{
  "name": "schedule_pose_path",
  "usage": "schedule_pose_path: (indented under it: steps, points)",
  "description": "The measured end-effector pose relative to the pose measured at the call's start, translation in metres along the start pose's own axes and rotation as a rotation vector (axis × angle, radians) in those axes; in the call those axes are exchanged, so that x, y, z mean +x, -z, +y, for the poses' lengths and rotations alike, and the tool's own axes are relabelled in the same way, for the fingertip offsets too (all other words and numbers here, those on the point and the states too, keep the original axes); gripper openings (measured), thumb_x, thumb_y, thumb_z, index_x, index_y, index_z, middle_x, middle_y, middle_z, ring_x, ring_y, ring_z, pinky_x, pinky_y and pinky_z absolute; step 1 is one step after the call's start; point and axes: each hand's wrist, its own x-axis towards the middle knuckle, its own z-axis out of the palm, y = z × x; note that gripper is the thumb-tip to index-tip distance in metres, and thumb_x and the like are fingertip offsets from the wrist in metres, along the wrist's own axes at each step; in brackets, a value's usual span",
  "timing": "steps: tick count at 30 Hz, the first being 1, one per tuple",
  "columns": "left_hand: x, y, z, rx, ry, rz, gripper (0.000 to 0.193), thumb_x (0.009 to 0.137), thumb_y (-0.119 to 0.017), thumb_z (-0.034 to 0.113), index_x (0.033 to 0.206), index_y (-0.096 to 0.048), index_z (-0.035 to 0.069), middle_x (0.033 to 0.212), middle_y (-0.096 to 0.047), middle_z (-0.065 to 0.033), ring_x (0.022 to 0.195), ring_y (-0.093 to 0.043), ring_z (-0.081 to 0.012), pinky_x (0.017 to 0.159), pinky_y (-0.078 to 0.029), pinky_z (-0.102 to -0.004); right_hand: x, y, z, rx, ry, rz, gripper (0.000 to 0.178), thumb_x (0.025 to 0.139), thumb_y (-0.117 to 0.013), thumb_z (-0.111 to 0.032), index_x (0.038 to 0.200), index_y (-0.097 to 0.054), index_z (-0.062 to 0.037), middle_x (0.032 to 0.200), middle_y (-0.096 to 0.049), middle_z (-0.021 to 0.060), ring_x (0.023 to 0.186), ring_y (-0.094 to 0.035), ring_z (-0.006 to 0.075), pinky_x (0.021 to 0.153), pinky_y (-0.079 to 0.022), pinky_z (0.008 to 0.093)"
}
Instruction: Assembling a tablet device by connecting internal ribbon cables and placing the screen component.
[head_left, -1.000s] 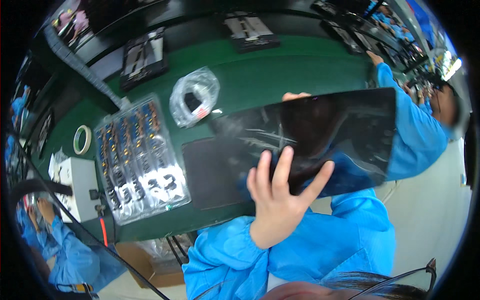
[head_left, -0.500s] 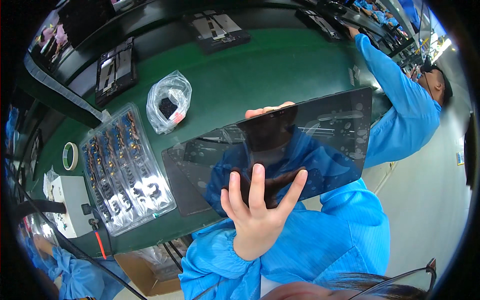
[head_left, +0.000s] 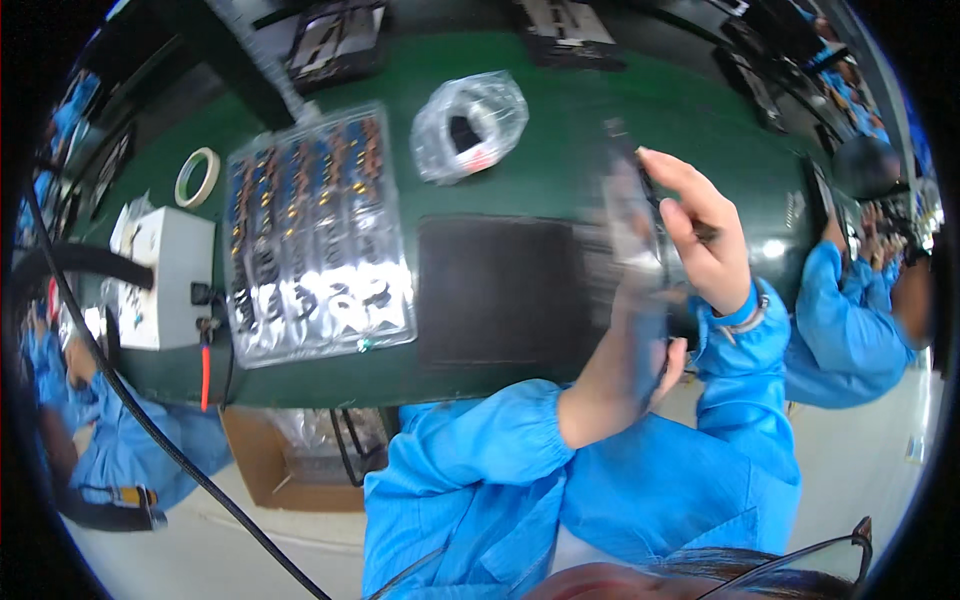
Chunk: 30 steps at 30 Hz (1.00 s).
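Observation:
A dark, flat tablet-like panel (head_left: 632, 235) stands nearly edge-on to the view above the right side of a black mat (head_left: 495, 290), smeared by motion. My right hand (head_left: 708, 235) grips its far upper edge, with thumb and fingers curled round it. My left hand (head_left: 608, 395) holds the near end; the panel hides part of the palm, and some fingertips show past its right side.
A clear tray (head_left: 315, 240) of small electronic parts lies left of the mat. Beyond are a plastic bag (head_left: 470, 125), a tape roll (head_left: 198, 178) and opened devices (head_left: 340, 40). A white box (head_left: 165, 280) stands left. A co-worker (head_left: 850, 310) sits at right.
The panel has swung from facing me broadside to nearly edge-on and moved right, uncovering the mat. Both hands turned with it, and my right hand came into fuller view. My view shifted left.

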Motion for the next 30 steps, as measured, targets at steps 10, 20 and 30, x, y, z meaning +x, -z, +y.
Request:
schedule_pose_path:
  steps: [10, 20, 30]
  points:
    - [-0.037, 0.002, -0.042, -0.525, 0.463, 0.186, 0.023, 0.087, -0.058, 0.014, 0.102, -0.054, -0.003, 0.091, -0.059, -0.0073, 0.080, -0.053, -0.0148, 0.072, -0.044, -0.0286, 0.022, -0.049, 0.011, -0.493, -0.059, -0.413, 0.044, 0.068, -0.058, -0.007, 0.112, -0.055, -0.0043, 0.108, -0.055, 0.0133, 0.090, -0.057, 0.0322, 0.075, -0.048, 0.0378]
    - [-0.058, 0.097, 0.012, 0.341, 0.372, -0.471, 0.038, 0.080, -0.062, 0.016, 0.114, -0.053, 0.003, 0.106, -0.058, -0.0127, 0.097, -0.056, -0.0257, 0.085, -0.044, -0.0344, 0.002, -0.066, 0.025, -0.492, -0.133, -0.413, 0.055, 0.062, -0.059, 0.004, 0.116, -0.054, -0.0061, 0.120, -0.048, 0.0114, 0.068, -0.059, 0.0265, 0.065, -0.050, 0.0347]
    - [-0.072, 0.148, 0.018, 1.069, 0.508, -0.116, 0.047, 0.074, -0.065, 0.015, 0.116, -0.051, -0.003, 0.091, -0.052, -0.0116, 0.081, -0.051, -0.0271, 0.071, -0.040, -0.0374, -0.036, -0.041, -0.001, -0.475, 0.172, -0.550, 0.040, 0.070, -0.066, -0.016, 0.109, -0.057, -0.0082, 0.115, -0.053, 0.0089, 0.068, -0.061, 0.0200, 0.056, -0.049, 0.0297]
